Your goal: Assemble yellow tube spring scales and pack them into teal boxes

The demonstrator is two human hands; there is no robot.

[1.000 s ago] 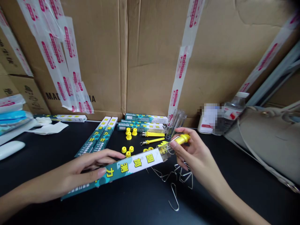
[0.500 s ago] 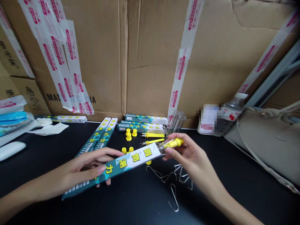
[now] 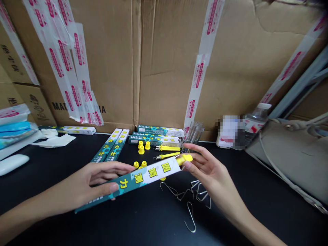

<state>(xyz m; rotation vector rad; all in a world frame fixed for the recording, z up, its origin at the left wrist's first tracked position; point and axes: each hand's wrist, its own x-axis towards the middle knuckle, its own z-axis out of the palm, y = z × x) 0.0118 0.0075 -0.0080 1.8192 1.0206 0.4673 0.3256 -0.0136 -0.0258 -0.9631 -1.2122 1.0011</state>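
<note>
My left hand [image 3: 87, 186] grips a long green and white printed box [image 3: 143, 177] above the black table [image 3: 143, 222]. My right hand [image 3: 205, 171] pinches the yellow end cap [image 3: 185, 159] of a clear tube that sits almost fully inside the box's open right end. Only the yellow cap still shows outside the box. Both hands are closed on what they hold.
Bent wire hooks [image 3: 191, 201] lie below my right hand. Yellow caps [image 3: 142, 147], two yellow-handled parts [image 3: 166, 152], clear tubes [image 3: 193, 133] and more boxes [image 3: 156, 135] lie behind. A water bottle [image 3: 253, 123] and grey bag [image 3: 294, 157] stand right, cardboard cartons [image 3: 164, 61] behind.
My right hand has pushed the clear tube leftward into the box; a second ago a stretch of tube showed, now only the yellow cap does.
</note>
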